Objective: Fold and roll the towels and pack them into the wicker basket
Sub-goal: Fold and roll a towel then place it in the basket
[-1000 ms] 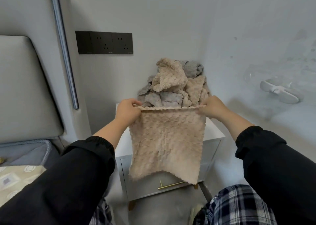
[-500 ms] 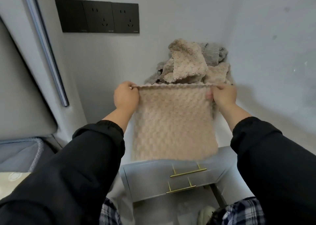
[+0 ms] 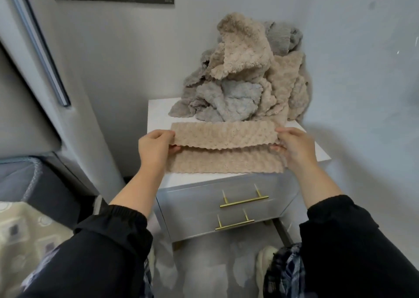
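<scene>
The beige towel [image 3: 224, 136] lay across the front of the white worktop [image 3: 158, 111], a plush cloth with a bumpy, pebbled nap and wavy scalloped edges. It was doubled on itself: a lower layer lay flat, and a narrower upper flap was lifted a little above it, its scalloped edge running straight from hand to hand. The left hand [image 3: 156, 149] had the flap's left end in a pinching grip, thumb on top and fingers curled beneath; the right hand [image 3: 297, 149] pinched the right end in the same way.

The lower layer's near edge lay just short of the worktop's front lip, and its right end reached close to the right-hand edge. Behind the flap, touching or nearly so, a loose heap of towels [image 3: 244, 82] – beige and grey, crumpled – filled the back right of the worktop and leaned into the corner of the two walls. A bare strip of white showed only at the back left. Under the top sat two grey drawers with brass bar handles [image 3: 243, 200]. A bed [image 3: 25, 227] stood close on the left – open floor lay in front.
</scene>
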Demonstrator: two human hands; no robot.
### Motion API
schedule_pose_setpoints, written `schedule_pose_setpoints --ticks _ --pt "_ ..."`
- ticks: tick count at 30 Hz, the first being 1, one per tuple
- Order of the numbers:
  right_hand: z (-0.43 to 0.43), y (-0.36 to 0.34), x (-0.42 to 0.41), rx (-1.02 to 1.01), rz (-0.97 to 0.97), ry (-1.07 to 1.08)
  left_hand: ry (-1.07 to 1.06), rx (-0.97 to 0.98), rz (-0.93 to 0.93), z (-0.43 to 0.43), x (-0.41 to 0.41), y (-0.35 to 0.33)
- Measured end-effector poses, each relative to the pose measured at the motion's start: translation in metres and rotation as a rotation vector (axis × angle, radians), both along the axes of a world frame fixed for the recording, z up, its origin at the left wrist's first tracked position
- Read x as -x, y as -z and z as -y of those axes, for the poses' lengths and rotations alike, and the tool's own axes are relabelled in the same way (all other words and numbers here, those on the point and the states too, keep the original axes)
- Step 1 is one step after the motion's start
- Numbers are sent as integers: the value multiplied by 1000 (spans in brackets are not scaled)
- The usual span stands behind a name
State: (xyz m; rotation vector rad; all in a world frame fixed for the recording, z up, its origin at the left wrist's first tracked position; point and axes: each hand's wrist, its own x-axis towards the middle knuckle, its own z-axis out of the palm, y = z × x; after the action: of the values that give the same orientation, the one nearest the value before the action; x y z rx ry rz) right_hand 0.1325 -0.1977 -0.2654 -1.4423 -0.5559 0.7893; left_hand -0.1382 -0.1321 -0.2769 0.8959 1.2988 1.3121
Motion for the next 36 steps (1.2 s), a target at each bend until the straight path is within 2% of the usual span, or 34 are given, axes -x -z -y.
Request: schedule_pose_setpoints --ticks 3,6,8,11,14,16,21,23,28,32,34,36 --pt "5 -2 -7 108 126 -28 118 42 -66 -2 3 -3" --pt "6 4 -10 299 251 -140 217 70 -321 -9 2 0" --pt "4 6 -11 340 324 -181 250 67 -445 -12 2 1" --pt "4 2 -10 244 322 -144 212 -5 -423 -13 1 -5" --pt "7 -7 -7 114 179 -102 206 -76 -373 -10 1 -15" --pt "8 -14 -7 121 128 -112 279 -53 -363 -7 2 -21" --pt "15 -15 -9 408 483 -326 452 38 -591 -4 7 -23" --pt "18 -14 -7 429 522 -343 457 24 -646 -2 7 -23" --pt "24 -23 -8 337 566 -249 424 -33 -609 0 8 -28" --pt "30 -23 -12 335 549 -214 500 -30 -674 1 9 -26" --pt "32 -21 -13 403 609 -252 543 -34 -784 2 8 -23" --pt "32 -17 -14 498 699 -336 560 -66 -996 2 7 -19"
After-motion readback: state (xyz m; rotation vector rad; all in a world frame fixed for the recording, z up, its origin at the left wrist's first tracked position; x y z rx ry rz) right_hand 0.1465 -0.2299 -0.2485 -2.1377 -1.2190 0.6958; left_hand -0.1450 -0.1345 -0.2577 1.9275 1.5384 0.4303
